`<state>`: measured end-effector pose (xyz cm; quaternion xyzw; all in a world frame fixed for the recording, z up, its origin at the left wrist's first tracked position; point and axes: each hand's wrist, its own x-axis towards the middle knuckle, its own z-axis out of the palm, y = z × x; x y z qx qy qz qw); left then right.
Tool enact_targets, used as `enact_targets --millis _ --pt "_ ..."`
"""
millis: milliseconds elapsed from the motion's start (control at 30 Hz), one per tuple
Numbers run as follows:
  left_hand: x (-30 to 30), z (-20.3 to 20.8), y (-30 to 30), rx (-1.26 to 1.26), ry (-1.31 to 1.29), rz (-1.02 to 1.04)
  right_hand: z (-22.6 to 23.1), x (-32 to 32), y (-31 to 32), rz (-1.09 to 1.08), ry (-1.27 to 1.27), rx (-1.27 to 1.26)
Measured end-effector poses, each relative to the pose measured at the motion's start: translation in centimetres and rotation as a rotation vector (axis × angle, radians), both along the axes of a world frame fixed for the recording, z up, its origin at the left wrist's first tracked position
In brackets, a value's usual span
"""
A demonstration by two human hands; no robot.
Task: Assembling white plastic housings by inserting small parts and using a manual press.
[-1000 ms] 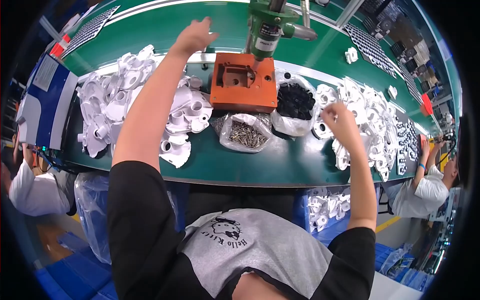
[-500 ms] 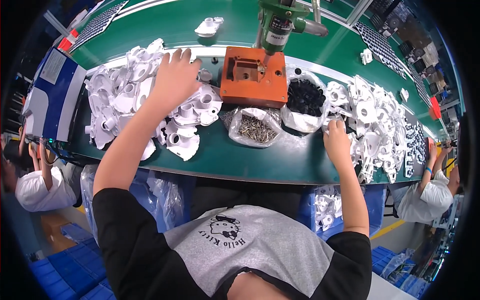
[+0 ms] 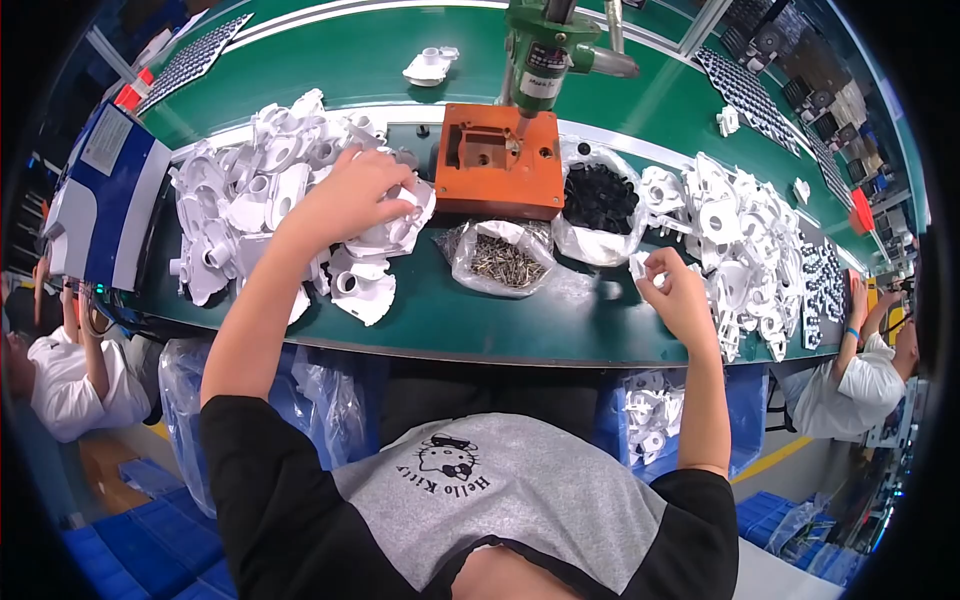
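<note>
My left hand (image 3: 352,196) is bent over the near right side of the left pile of white plastic parts (image 3: 240,190). Its fingers and thumb close on a white plastic housing (image 3: 412,222), partly hidden beneath the hand. Another housing (image 3: 362,288) with a round collar lies just nearer, on the green table. Off the left edge of the right pile (image 3: 745,240), my right hand (image 3: 678,300) pinches a small white plastic part (image 3: 638,266) between thumb and fingers; most of that part is covered.
An orange fixture block (image 3: 500,185) sits under a green press (image 3: 545,50). Bags of metal pins (image 3: 505,262) and black plastic pieces (image 3: 600,205) stand before and beside it. Behind runs a green conveyor (image 3: 350,75). A blue-and-white machine (image 3: 105,195) stands left; co-workers sit at both sides.
My left hand has come down and nearer, its spread fingers now curled onto a housing. My right hand has drawn away from the right pile with a small white part.
</note>
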<state>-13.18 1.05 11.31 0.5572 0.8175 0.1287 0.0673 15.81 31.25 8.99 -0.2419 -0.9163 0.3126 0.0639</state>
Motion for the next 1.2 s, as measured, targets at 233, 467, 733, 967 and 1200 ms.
enact_targets --millis 233,467,733,967,1200 --pt "3.2 2.8 2.0 0.405 -0.313 0.019 1.5 -2.2 -4.7 0.189 0.542 -0.595" --pt "10.7 0.6 5.9 0.907 -0.536 -0.013 1.2 -5.7 -10.9 0.258 0.813 -0.655" --pt "12.3 -1.6 8.2 0.940 -0.638 0.059 0.7 -4.7 -9.8 0.180 0.842 -0.806" --pt "13.2 -3.2 8.7 1.024 -0.451 0.110 -0.5 -5.4 -9.6 0.221 0.824 -1.091" --pt "13.7 -4.1 8.9 1.153 -0.591 0.093 -1.8 -5.7 -9.4 0.242 0.806 -1.408"
